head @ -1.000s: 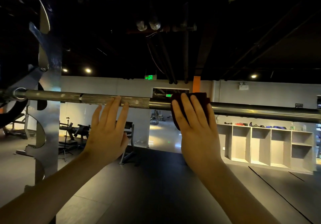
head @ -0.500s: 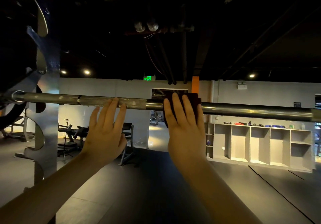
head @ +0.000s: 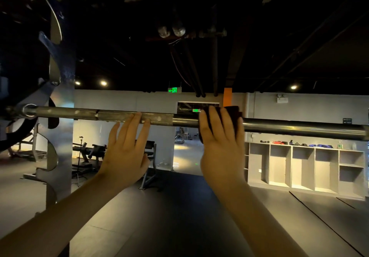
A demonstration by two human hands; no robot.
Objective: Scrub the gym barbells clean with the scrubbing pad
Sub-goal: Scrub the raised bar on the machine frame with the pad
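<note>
Scrubbing pad [head: 232, 111] slides back right along barbell [head: 299, 128] after leftward pass; my right hand [head: 219, 149] presses it on, fingers straight. Left hand [head: 125, 149] flat, fingertips steadying knurled part. Scrubbing mid-stroke.

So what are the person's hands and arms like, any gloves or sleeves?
No gloves: the left hand and right hand are bare, with no ring, watch or wristband showing. The left forearm and right forearm are bare down to the picture's edge, so no sleeve is in view.
</note>
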